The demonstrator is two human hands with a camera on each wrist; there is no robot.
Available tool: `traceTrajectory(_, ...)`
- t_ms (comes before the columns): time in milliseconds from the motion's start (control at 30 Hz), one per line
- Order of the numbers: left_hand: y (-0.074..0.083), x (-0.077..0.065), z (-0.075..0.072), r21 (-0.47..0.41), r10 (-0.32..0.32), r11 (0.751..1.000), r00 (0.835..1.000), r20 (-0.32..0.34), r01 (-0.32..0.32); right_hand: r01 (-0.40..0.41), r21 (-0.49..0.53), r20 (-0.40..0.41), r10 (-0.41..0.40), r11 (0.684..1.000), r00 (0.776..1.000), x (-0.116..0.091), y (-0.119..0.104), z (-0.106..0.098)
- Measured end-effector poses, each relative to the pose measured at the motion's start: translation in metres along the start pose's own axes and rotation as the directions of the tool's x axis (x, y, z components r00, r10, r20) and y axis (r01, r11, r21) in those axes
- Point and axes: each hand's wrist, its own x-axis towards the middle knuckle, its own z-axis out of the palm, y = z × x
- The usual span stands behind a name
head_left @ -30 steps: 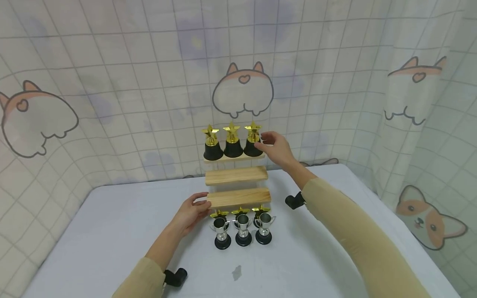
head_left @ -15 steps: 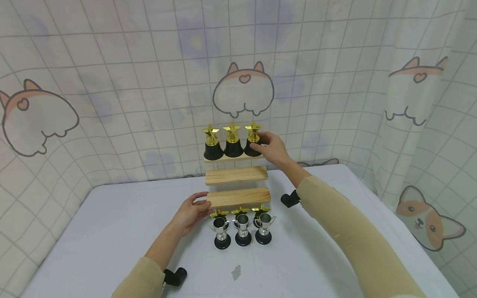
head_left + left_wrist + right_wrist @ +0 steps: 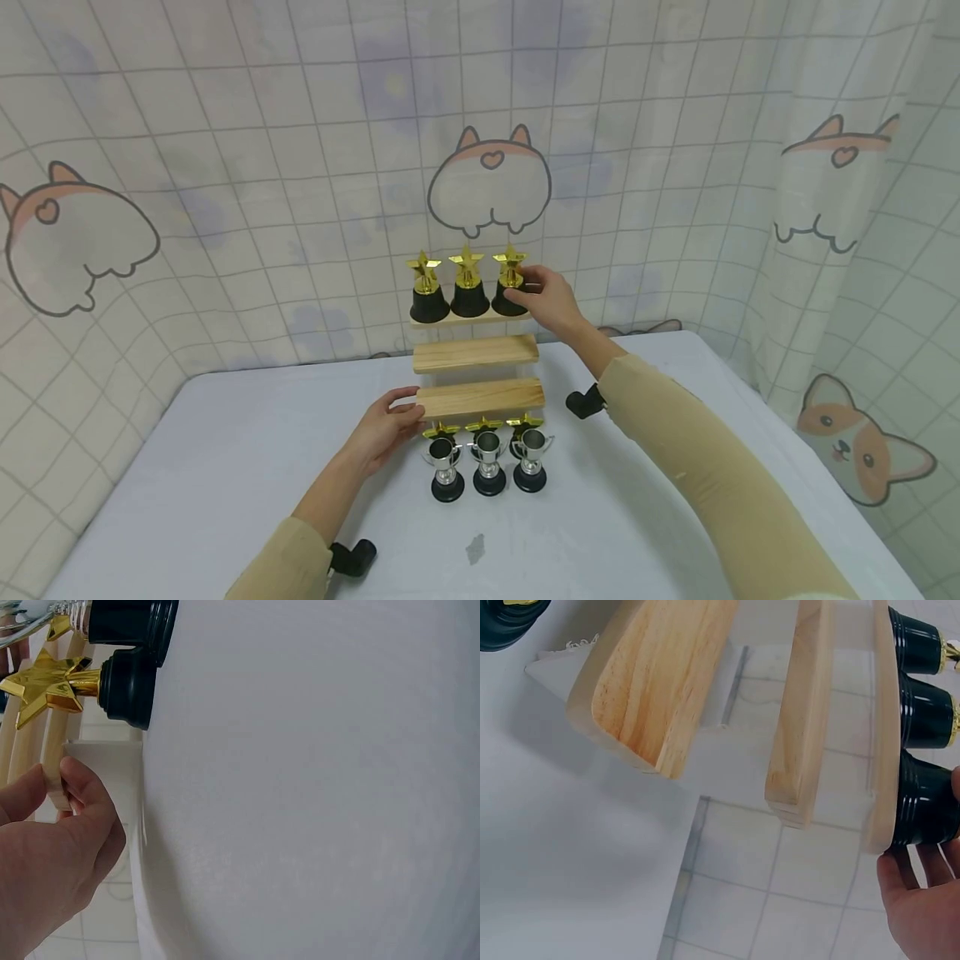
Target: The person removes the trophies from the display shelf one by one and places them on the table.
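A tiered wooden display stand has three gold star trophies on black bases along its top step. My right hand grips the rightmost star trophy by its base, which rests on the top board. In the right wrist view, fingers of the right hand wrap around that black base. My left hand pinches the left end of the lowest board; the left wrist view shows thumb and fingers on either side of that board.
Three silver cup trophies stand on the white table before the stand, with a row of gold star trophies just behind them. The two middle and bottom boards are bare. A patterned curtain hangs behind.
My right hand has moved slightly left and closed in on the rightmost star trophy's base. The left hand has stayed at the lowest board.
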Motion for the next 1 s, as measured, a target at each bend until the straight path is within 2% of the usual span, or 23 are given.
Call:
traceTrajectory(267,-0.001,0.002,-0.001,0.000,0.008,1.000,1.000,0.002,-0.008,0.011,0.034,0.005,-0.011,0.999,1.000,-0.004,-0.001,-0.004)
traceTrajectory(1000,-0.001,-0.001,0.000,0.009,0.012,1.000,1.000,0.003,-0.012,0.017,0.155,0.012,-0.019,0.988,1.000,-0.038,-0.007,-0.016)
